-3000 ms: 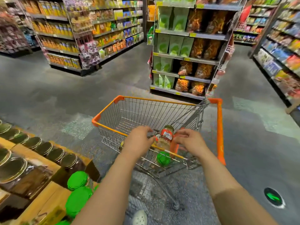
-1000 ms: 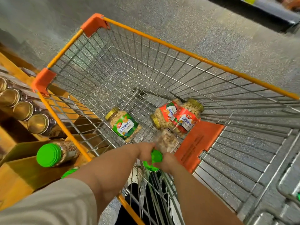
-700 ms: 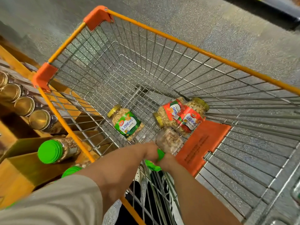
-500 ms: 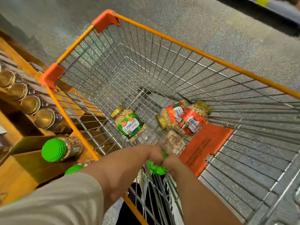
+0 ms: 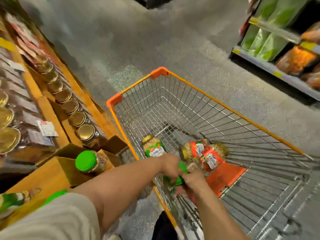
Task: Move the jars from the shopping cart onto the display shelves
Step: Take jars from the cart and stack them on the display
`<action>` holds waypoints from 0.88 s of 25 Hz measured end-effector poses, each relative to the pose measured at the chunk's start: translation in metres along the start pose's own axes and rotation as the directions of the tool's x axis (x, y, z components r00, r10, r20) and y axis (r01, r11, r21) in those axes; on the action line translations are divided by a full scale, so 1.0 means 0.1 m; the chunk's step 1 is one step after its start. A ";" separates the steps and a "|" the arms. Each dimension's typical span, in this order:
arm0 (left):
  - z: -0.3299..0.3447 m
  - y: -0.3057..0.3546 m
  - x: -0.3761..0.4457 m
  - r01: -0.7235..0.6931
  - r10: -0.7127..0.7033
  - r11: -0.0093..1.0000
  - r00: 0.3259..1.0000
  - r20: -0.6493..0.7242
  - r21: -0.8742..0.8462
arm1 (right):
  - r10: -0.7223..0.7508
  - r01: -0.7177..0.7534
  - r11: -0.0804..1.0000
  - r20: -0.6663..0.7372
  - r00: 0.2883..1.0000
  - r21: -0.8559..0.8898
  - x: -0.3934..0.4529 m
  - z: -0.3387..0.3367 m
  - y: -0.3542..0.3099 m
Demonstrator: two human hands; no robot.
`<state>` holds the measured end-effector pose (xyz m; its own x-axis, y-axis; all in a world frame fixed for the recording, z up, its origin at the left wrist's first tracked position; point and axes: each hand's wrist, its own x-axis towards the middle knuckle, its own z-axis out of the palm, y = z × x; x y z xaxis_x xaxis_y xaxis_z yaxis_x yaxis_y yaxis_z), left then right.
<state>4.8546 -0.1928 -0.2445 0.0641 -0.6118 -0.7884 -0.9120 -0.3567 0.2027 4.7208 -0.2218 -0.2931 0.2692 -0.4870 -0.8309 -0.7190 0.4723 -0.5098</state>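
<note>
Head view, hands (image 5: pixel 180 174) lifting jar (image 5: pixel 181 168) higher

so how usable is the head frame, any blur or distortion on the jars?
Head view: motion blur smears the frame edges, the right-hand shelf and the gold-lidded jars at left; wide-angle bending curves the cart rim. The cashew jars in the cart stay legible. The green-lidded jar gripped by the left hand and right hand is soft. Lighting warm, dim.

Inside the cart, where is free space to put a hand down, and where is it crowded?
The far half of the cart floor is bare wire. The near end is crowded: three cashew jars and both hands on green-lidded jars.
</note>
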 end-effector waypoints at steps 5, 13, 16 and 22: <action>-0.41 -0.10 -1.02 -0.089 0.118 0.992 0.919 -0.376 0.093 | -0.159 0.156 0.982 0.020 0.987 0.108 -0.95 -0.07 -0.77; -0.06 -1.17 -3.61 -0.113 -0.044 0.987 0.489 -0.871 -0.113 | -0.626 0.651 0.755 0.207 0.752 -0.076 -3.26 1.08 -1.54; 0.54 -1.67 -4.63 -0.071 -0.198 0.968 0.375 -0.906 -0.241 | -0.752 0.807 0.546 0.293 0.591 -0.225 -3.92 1.93 -1.49; 1.77 -2.43 -6.36 -0.055 -0.531 0.834 0.193 -0.825 -0.549 | -0.811 0.950 0.216 0.500 0.304 -0.227 -4.71 3.65 -1.27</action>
<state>4.9633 0.4080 0.1051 0.8308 -0.5116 0.2192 -0.5413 -0.6513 0.5318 4.9192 0.2158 0.0818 0.9853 -0.1635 0.0497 -0.0447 -0.5271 -0.8486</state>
